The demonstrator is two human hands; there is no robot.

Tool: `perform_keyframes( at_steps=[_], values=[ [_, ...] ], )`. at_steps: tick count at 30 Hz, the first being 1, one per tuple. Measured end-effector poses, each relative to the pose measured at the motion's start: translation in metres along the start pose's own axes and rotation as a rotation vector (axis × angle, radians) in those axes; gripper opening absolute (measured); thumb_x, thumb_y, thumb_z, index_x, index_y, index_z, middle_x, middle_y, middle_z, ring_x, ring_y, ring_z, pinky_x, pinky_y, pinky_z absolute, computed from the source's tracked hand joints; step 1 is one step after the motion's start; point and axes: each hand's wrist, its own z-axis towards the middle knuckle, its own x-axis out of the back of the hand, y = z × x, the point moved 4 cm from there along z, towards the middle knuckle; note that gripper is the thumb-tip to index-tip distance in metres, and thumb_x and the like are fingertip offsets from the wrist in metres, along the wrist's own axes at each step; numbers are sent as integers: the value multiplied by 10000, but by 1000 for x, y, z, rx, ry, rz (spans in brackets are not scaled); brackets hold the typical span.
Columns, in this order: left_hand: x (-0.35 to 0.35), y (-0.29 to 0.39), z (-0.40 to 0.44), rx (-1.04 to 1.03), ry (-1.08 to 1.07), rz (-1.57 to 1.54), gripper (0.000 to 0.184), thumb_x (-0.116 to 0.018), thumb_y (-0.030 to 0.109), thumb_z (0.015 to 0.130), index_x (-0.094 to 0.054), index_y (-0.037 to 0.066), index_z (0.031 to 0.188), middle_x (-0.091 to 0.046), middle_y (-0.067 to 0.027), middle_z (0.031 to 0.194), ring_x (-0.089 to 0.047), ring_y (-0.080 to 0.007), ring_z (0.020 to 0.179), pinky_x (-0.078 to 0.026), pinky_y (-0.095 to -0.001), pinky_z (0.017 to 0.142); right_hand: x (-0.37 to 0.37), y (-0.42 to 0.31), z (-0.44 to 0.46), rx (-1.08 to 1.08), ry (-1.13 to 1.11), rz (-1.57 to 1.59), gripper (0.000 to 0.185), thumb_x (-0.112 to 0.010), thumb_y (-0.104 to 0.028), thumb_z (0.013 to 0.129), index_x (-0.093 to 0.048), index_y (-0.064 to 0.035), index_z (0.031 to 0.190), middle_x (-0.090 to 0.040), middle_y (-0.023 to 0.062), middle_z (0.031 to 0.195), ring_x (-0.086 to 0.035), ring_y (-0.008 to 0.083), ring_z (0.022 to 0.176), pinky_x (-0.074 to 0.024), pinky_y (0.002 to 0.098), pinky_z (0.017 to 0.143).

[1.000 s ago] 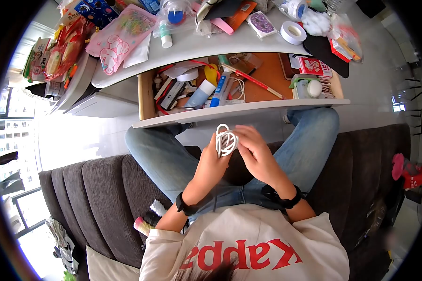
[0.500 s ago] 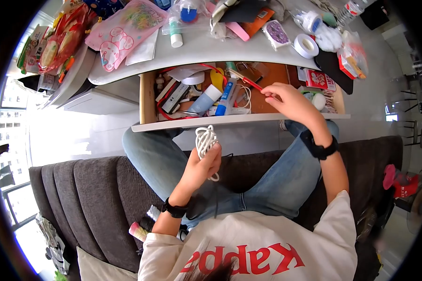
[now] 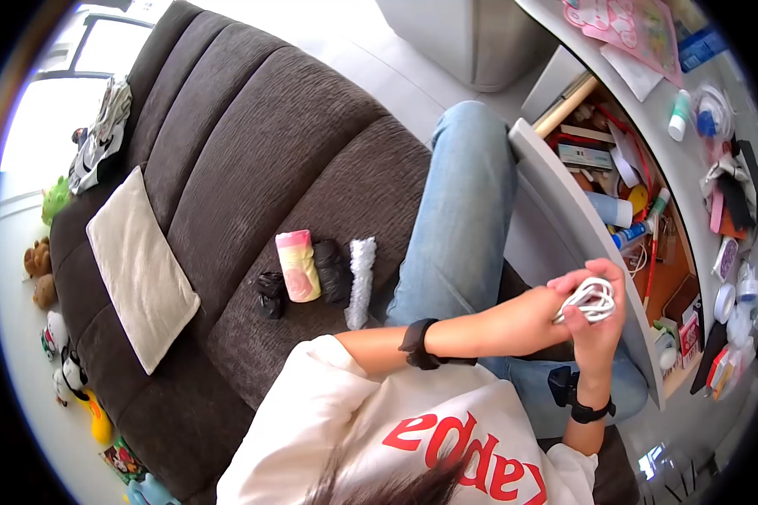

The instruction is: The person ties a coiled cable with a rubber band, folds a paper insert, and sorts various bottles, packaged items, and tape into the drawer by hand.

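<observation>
A coiled white cable (image 3: 591, 300) lies in my right hand (image 3: 596, 338), with the thumb against its near side and the fingers curled round it. My left hand (image 3: 531, 322) meets the right one at the coil, its back toward the camera; most of its fingers are hidden. Just beyond both hands is the open drawer (image 3: 583, 227), which holds a red pencil (image 3: 651, 273), a blue glue tube (image 3: 630, 235), a light blue tube (image 3: 608, 209) and other small items.
On the dark sofa (image 3: 261, 135) lie a beige cushion (image 3: 141, 269), a pink-and-yellow roll (image 3: 298, 266), black bundles (image 3: 331, 271) and a clear wrapped strip (image 3: 361, 282). The desk (image 3: 691, 160) at the right carries bags, tape and a glue stick (image 3: 679, 115). Plush toys sit at the far left.
The view has swung left toward the sofa. My right hand has let go of the red pencil, which lies in the drawer, and has come back to the cable beside my left hand.
</observation>
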Motion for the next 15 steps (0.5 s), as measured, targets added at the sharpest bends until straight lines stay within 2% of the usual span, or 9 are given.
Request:
perform_keyframes(
  at_steps=[1,3,6,8,9,12,13,14,15],
  values=[
    [-1,3,-7,-100,60,-119,203,-496,102,818,-504,-9,987,-547,-140,820,-528,-210,778,-459,-309,677,-9,-1,-2,-11,-22,16,453,-682,-35,717,-406,-13,1076,-597,98,875,-585,180,827,-464,345,847],
    [0,-1,-25,35,15,-2,205,-514,128,835,-504,-6,989,-557,-93,813,-546,-154,719,-463,-263,576,-19,-4,-13,-39,-46,47,436,-677,-28,716,-409,-11,1060,-599,98,851,-595,189,790,-476,356,832],
    [-1,8,-37,224,-364,-197,212,-556,156,843,-512,8,990,-559,-59,802,-556,-112,638,-462,-220,516,-30,-12,-20,95,-234,28,220,-681,-51,739,-522,-28,889,-635,86,760,-636,199,722,-472,378,838],
    [-11,2,-41,232,-480,-268,253,-620,195,817,-531,7,960,-564,-40,690,-561,-92,524,-448,-206,487,-28,-21,-28,120,-312,47,131,-671,-87,765,-559,-41,817,-647,73,728,-643,200,679,-457,379,859],
    [-12,6,-44,236,-569,-322,282,-646,189,814,-527,5,991,-576,-45,735,-588,-103,578,-464,-216,517,-30,-24,-30,97,-322,88,109,-664,-114,779,-576,-49,783,-652,62,708,-645,201,645,-446,376,875],
    [-20,4,-42,229,-778,-410,406,-659,139,804,-449,20,1131,-594,-51,798,-617,-110,673,-513,-237,624,-28,-34,-42,190,-439,-52,70,-635,-129,797,-582,-82,792,-642,47,720,-650,205,745,-372,418,933],
    [-21,6,-36,186,-778,-308,409,-661,138,800,-455,24,1135,-597,-46,787,-618,-114,681,-515,-241,632,-26,-37,-44,253,-451,-112,65,-631,-136,797,-587,-89,803,-642,44,735,-645,199,757,-335,425,968],
    [-26,6,-33,193,-759,-279,396,-651,133,804,-457,25,1132,-590,-35,768,-609,-111,666,-507,-239,615,-20,-38,-45,264,-455,-184,77,-645,-147,777,-583,-105,799,-635,23,790,-606,190,869,-237,427,1026],
    [-29,7,-27,223,-750,-217,382,-643,123,804,-461,26,1126,-584,-27,760,-600,-112,663,-500,-239,611,-13,-43,-45,294,-438,-245,94,-650,-165,776,-585,-104,802,-619,14,814,-578,188,894,-222,433,1034]
  ],
)
